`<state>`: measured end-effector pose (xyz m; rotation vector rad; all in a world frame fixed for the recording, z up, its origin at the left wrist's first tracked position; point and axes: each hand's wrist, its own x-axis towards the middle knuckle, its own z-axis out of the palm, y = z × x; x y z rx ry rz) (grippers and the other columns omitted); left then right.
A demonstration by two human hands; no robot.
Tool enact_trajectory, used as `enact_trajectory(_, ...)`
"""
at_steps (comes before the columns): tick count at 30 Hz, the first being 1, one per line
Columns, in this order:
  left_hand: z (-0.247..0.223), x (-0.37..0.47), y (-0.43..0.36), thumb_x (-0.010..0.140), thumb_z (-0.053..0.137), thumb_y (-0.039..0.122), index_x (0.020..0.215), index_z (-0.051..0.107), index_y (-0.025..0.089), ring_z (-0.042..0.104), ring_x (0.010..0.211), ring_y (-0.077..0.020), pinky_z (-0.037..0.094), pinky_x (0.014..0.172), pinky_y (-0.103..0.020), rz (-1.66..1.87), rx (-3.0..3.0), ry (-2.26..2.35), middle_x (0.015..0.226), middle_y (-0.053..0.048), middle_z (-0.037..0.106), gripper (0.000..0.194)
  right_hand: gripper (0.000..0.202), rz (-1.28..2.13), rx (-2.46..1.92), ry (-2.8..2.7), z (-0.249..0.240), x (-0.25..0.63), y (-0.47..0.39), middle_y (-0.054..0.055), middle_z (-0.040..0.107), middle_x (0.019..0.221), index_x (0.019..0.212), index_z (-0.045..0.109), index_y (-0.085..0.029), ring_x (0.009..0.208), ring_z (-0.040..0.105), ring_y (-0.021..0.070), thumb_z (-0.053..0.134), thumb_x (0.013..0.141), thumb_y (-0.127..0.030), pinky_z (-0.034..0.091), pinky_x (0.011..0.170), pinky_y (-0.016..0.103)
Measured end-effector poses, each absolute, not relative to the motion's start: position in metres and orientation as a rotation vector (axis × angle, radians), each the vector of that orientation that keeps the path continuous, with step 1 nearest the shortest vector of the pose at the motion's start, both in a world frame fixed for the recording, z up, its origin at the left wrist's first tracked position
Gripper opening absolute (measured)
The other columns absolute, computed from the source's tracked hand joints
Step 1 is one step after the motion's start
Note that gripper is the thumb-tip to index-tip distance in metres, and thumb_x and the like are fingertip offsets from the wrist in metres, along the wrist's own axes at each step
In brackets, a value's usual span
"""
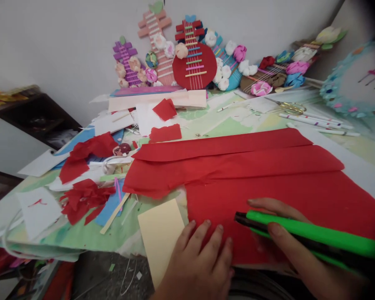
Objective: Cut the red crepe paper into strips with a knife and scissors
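Large sheets of red paper point(287, 196) overlap across the near part of the table. My left hand point(203, 254) lies on the lower left edge of the red paper, palm down and fingers slightly spread. Beside and partly beneath it, a cream card point(159, 229) sticks out over the table's front edge. In my right hand point(293, 241) is a long green-and-black tool point(312, 231), gripped between thumb and fingers. Its dark tip points left above the red paper; its rear end blurs into the right edge, and I cannot make out its exact kind.
Crumpled red paper scraps point(84, 198), paper strips and a white cord point(106, 164) clutter the left. Decorated paper instruments point(195, 66) lean on the back wall. Gold-handled scissors point(292, 108) and white sticks point(315, 121) lie at back right. A dark shelf point(46, 114) stands left.
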<state>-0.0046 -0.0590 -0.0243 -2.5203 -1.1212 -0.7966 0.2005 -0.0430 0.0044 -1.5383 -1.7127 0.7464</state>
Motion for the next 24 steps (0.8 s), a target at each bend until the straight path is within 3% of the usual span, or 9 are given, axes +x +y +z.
enact_trajectory(8, -0.024, -0.005, -0.06, 0.085, 0.043, 0.031, 0.097, 0.063, 0.02, 0.054, 0.092, -0.0237, 0.035, 0.087, -0.04, -0.753, -2.54, -1.111, 0.099, -0.002, 0.065, 0.025, 0.006, 0.756, -1.543, -1.809, 0.011, 0.175, -0.041, 0.001, 0.064, 0.068, 0.071, 0.056, -0.023, 0.063, 0.061, 0.0173, 0.051, 0.072, -0.026, 0.05, 0.054, 0.025)
enact_trajectory(15, -0.024, -0.004, -0.064, 0.085, 0.044, 0.032, 0.096, 0.063, 0.019, 0.054, 0.093, -0.0247, 0.035, 0.089, -0.041, -0.766, -2.56, -1.144, 0.1, -0.002, 0.065, 0.025, 0.015, 0.904, -1.612, -1.727, 0.011, 0.169, -0.041, -0.008, 0.046, 0.043, 0.066, 0.045, -0.023, 0.033, 0.039, 0.0087, 0.051, 0.072, -0.035, 0.034, 0.037, 0.023)
enact_trajectory(19, -0.024, -0.004, -0.064, 0.085, 0.044, 0.033, 0.097, 0.063, 0.019, 0.054, 0.094, -0.0252, 0.036, 0.088, -0.041, -0.765, -2.569, -1.155, 0.101, -0.002, 0.065, 0.026, 0.016, 0.982, -1.547, -1.719, 0.012, 0.171, -0.04, -0.009, 0.041, 0.039, 0.066, 0.043, -0.024, 0.033, 0.038, 0.0091, 0.052, 0.071, -0.036, 0.032, 0.036, 0.023)
enact_trajectory(24, -0.024, -0.004, -0.064, 0.084, 0.045, 0.033, 0.098, 0.063, 0.019, 0.054, 0.094, -0.026, 0.039, 0.087, -0.042, -0.766, -2.582, -1.164, 0.101, -0.002, 0.065, 0.027, 0.019, 0.582, -1.58, -1.81, 0.021, 0.17, -0.042, -0.003, 0.052, 0.047, 0.058, 0.046, -0.023, 0.041, 0.045, 0.0126, 0.054, 0.067, -0.038, 0.034, 0.04, 0.025)
